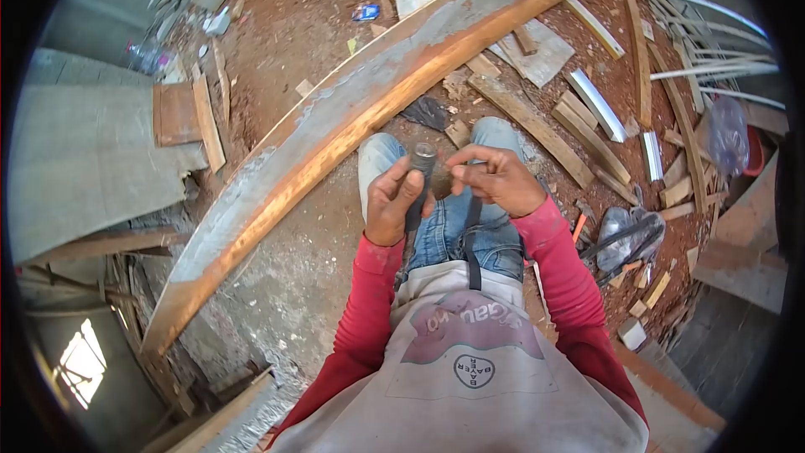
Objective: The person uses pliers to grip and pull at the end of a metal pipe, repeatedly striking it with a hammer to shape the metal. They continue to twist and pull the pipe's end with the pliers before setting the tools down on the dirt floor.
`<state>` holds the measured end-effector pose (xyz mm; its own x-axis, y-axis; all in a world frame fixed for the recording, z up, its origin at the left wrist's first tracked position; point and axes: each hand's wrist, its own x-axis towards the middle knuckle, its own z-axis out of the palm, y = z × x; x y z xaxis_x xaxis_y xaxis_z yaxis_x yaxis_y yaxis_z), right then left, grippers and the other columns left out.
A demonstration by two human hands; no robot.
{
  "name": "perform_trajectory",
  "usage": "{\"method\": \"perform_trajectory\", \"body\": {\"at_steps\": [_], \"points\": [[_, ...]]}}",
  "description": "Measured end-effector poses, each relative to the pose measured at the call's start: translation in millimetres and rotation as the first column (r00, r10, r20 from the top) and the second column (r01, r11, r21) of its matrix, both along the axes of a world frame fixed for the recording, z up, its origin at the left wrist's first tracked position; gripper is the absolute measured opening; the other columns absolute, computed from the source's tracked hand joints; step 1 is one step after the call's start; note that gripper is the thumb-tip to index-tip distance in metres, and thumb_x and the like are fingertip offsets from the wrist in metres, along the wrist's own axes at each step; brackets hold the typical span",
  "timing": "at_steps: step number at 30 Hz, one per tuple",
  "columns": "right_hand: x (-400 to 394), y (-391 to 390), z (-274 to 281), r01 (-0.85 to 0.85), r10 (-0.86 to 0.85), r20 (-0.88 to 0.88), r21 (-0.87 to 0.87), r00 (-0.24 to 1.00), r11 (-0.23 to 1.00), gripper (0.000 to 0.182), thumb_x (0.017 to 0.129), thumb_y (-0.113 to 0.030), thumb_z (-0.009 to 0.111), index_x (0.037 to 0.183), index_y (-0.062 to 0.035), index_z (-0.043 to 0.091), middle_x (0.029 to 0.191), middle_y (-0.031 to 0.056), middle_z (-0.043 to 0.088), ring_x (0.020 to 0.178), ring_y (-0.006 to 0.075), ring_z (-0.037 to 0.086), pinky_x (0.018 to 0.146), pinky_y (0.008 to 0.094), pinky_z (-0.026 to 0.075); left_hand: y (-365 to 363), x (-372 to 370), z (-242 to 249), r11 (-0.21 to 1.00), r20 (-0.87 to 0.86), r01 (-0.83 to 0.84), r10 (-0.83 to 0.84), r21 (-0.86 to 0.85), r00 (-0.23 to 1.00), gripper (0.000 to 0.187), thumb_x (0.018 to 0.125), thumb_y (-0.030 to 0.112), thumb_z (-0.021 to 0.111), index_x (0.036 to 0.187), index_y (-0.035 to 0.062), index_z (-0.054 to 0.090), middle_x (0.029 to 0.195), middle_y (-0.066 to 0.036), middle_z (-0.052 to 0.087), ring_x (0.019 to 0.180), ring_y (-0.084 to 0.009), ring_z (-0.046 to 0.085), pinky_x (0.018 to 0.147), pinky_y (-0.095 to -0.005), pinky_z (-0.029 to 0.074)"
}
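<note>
My left hand (pixel 390 201) is wrapped round a dark cylindrical object (pixel 423 159) with a round grey end, held in front of my knees. To its right is my right hand (pixel 499 180), with thumb and fingertips brought close together; whether something small is between them I cannot make out. A dark strap (pixel 475 235) hangs down over my jeans below the right hand. Beyond both hands a long curved wooden beam (pixel 352 130), smeared with grey along its face, lies diagonally across the ground.
Wood offcuts (pixel 537 130) and white metal pieces (pixel 597 105) litter the dirt at the right. A plastic bag (pixel 629 239) lies near my right elbow. Large grey panels (pixel 92 159) stand at the left. White tubes (pixel 713 71) stick out at the upper right.
</note>
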<state>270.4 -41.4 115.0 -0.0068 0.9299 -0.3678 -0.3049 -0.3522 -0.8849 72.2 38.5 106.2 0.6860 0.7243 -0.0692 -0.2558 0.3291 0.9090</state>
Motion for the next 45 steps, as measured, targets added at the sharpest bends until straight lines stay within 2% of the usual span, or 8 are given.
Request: {"method": "perform_trajectory", "body": {"at_steps": [1, 3, 11, 23, 32, 37, 40, 45], "points": [[5.0, -0.6, -0.5, -0.019, 0.019, 0.004, -0.005, 1.000, 1.000, 0.020, 0.096, -0.022, 0.065, 0.112, -0.0092, 0.067, 0.077, 0.0003, 0.067, 0.055, 0.0005, 0.042, 0.049, 0.0187, 0.031, -3.2, 1.8, 4.8, 1.000, -0.025, -0.006, 0.005, -0.018, 1.000, 0.053, 0.098, 0.036, 0.062, 0.131, -0.0050, 0.054, 0.093, -0.005, 0.064, 0.060, -0.0085, 0.053, 0.053, -0.0214, 0.041], [15.0, 2.4, 1.2, 0.067, -0.098, 0.212, 0.148, 0.972, 0.987, 0.022, 0.099, -0.015, 0.060, 0.117, -0.0036, 0.064, 0.081, 0.0038, 0.067, 0.073, 0.0087, 0.061, 0.067, 0.0239, 0.048, -7.1, 2.8, 4.0, 0.999, -0.043, -0.022, 0.020, -0.040, 0.999, 0.055, 0.097, 0.037, 0.062, 0.131, -0.0054, 0.054, 0.092, -0.006, 0.063, 0.060, -0.0088, 0.054, 0.053, -0.0210, 0.042], [10.2, 24.2, -0.8, -0.198, 0.070, 0.377, 0.313, 0.924, 0.929, 0.021, 0.100, -0.012, 0.057, 0.114, -0.0015, 0.068, 0.097, 0.0060, 0.068, 0.084, 0.0127, 0.063, 0.078, 0.0277, 0.050, -13.9, -2.6, -11.6, 0.978, 0.077, 0.177, -0.169, -0.108, 0.983, 0.057, 0.098, 0.038, 0.061, 0.135, -0.0037, 0.051, 0.100, -0.007, 0.063, 0.064, -0.0074, 0.053, 0.056, -0.0196, 0.043], [17.7, 31.8, -20.2, -0.254, 0.261, 0.030, 0.358, 0.965, 0.899, 0.024, 0.091, 0.006, 0.055, 0.109, -0.0003, 0.070, 0.108, 0.0064, 0.061, 0.102, 0.0158, 0.060, 0.091, 0.0307, 0.047, -15.9, 1.8, -6.0, 0.953, 0.091, 0.258, -0.246, -0.159, 0.965, 0.058, 0.097, 0.037, 0.063, 0.133, -0.0056, 0.048, 0.098, -0.010, 0.062, 0.064, -0.0090, 0.053, 0.057, -0.0202, 0.043], [18.5, 35.6, -26.1, -0.152, 0.297, -0.252, 0.470, 0.921, 0.869, 0.030, 0.093, -0.029, 0.058, 0.098, -0.0018, 0.071, 0.103, 0.0078, 0.059, 0.092, 0.0121, 0.057, 0.084, 0.0278, 0.044, -23.5, 13.6, -23.1, 0.951, 0.063, 0.245, -0.237, -0.190, 0.969, 0.042, 0.099, 0.027, 0.062, 0.126, -0.0038, 0.054, 0.099, -0.010, 0.064, 0.064, -0.0089, 0.052, 0.056, -0.0207, 0.043], [18.3, 30.2, 0.9, -0.335, 0.302, 0.151, 0.307, 0.941, 0.891, 0.030, 0.087, -0.032, 0.072, 0.081, -0.0073, 0.055, 0.084, 0.0017, 0.053, 0.085, 0.0111, 0.051, 0.080, 0.0292, 0.043, -29.6, 22.4, -27.4, 0.964, 0.050, 0.220, -0.215, -0.150, 0.975, 0.036, 0.099, 0.024, 0.062, 0.121, -0.0032, 0.056, 0.095, -0.008, 0.065, 0.063, -0.0078, 0.051, 0.055, -0.0207, 0.042], [12.6, 30.2, -5.9, -0.384, 0.271, 0.311, 0.398, 0.911, 0.834, 0.033, 0.083, -0.027, 0.077, 0.081, -0.0086, 0.049, 0.081, 0.0013, 0.048, 0.086, 0.0121, 0.050, 0.081, 0.0304, 0.042, -28.5, 20.0, -34.4, 0.973, 0.042, 0.209, -0.206, -0.097, 0.978, 0.033, 0.099, 0.024, 0.061, 0.118, -0.0032, 0.057, 0.089, -0.005, 0.062, 0.062, -0.0068, 0.050, 0.053, -0.0211, 0.041], [22.7, 29.9, 0.1, -0.420, 0.326, 0.284, 0.391, 0.902, 0.819, 0.029, 0.080, -0.023, 0.078, 0.089, -0.0075, 0.055, 0.094, 0.0030, 0.052, 0.092, 0.0145, 0.050, 0.088, 0.0318, 0.040, -29.0, 18.7, -29.3, 0.975, 0.020, 0.192, -0.191, -0.113, 0.981, 0.037, 0.099, 0.025, 0.062, 0.121, -0.0035, 0.055, 0.086, -0.002, 0.057, 0.063, -0.0069, 0.049, 0.053, -0.0218, 0.040]]}}
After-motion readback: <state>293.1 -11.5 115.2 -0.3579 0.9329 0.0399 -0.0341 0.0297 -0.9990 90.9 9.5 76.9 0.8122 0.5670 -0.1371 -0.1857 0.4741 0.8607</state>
